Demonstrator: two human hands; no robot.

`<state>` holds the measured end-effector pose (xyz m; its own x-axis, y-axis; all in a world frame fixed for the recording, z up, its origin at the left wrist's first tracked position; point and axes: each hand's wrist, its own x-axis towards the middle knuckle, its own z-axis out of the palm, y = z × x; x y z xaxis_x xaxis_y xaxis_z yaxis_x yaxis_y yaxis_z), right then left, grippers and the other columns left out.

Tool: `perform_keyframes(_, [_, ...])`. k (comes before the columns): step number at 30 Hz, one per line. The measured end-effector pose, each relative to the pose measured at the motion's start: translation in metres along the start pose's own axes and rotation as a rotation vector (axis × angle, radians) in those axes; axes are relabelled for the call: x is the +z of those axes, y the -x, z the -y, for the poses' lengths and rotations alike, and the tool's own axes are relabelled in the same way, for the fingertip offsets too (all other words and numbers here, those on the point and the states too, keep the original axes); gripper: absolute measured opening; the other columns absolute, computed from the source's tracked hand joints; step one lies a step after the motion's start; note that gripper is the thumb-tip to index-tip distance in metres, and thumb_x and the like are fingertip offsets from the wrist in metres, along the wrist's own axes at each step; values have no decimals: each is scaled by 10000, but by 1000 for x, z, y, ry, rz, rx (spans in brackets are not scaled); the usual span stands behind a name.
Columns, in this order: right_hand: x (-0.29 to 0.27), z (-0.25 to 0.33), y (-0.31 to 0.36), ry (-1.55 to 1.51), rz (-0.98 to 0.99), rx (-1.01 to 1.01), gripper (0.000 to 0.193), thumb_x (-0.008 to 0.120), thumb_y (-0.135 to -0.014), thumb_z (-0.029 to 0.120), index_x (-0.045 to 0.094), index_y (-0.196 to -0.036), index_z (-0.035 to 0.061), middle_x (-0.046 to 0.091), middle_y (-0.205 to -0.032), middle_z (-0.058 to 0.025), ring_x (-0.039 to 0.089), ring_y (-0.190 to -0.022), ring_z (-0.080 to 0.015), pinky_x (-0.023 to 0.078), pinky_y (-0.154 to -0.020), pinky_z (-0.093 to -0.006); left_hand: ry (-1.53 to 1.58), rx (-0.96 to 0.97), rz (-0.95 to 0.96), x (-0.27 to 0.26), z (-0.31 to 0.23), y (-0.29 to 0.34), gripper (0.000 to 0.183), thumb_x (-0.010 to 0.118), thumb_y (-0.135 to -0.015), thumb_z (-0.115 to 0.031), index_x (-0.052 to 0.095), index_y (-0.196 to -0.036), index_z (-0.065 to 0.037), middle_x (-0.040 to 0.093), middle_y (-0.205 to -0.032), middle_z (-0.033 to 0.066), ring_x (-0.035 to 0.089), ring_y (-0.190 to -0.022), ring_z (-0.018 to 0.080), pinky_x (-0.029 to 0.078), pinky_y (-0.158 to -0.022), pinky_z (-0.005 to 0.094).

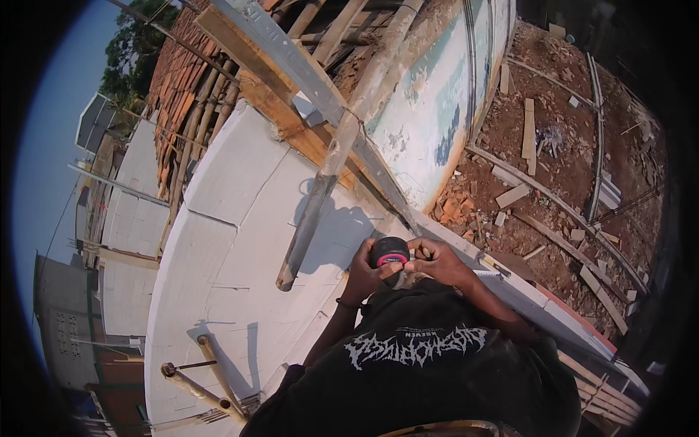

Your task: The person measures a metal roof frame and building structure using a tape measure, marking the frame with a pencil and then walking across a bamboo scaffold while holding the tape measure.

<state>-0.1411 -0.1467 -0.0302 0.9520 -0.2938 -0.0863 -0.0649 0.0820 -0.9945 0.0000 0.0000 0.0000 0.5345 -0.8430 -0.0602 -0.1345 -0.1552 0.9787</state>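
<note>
In front of my chest is a round, thick black roll with a pink ring at its centre (pixel 389 251); it looks like tape, though I cannot be sure of its kind. My left hand (pixel 365 268) is closed around its left side, with the thumb across the near edge. On the other side my right hand (pixel 437 262) has its fingers curled and its thumb and fingertips pinched at the roll's right edge. A dark band circles my left wrist. What lies beneath the roll is mostly hidden by my hands and black shirt (pixel 437 364).
A white block wall (pixel 240 240) rises on the left, with a wooden pole (pixel 313 218) jutting across it. Metal and wooden beams (pixel 306 80) slope overhead. Bamboo poles (pixel 207 379) stand at lower left. To the right, rubble-strewn ground (pixel 546 138) holds planks and broken bricks.
</note>
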Motion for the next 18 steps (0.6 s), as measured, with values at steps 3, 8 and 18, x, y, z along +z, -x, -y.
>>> perform_keyframes(3, [19, 16, -15, -97, -132, -44, 379, 702, -779, 186, 538, -1070, 8, 379, -642, 76, 367, -599, -25, 334, -525, -187, 121, 1, -53, -8, -15, -14, 531, 776, -664, -242, 494, -1048, -9, 575, -941, 71, 572, -829, 139, 472, -753, 265])
perform_keyframes(8, [0, 35, 2, -156, -217, -168, 351, 705, -765, 129, 530, -1046, 11, 332, -626, 74, 343, -587, -28, 311, -521, -191, 210, 89, -87, 23, -35, -25, 619, 787, -646, -211, 436, -1115, -10, 542, -1000, 77, 551, -901, 143, 471, -780, 267])
perform_keyframes(18, [12, 28, -1, -199, -394, -399, 340, 698, -729, -9, 528, -1023, 3, 355, -606, 61, 382, -606, -25, 452, -687, -213, 603, 10, 5, 35, -35, -22, 434, 732, -706, -130, 505, -1057, -16, 563, -964, 58, 556, -871, 146, 456, -784, 267])
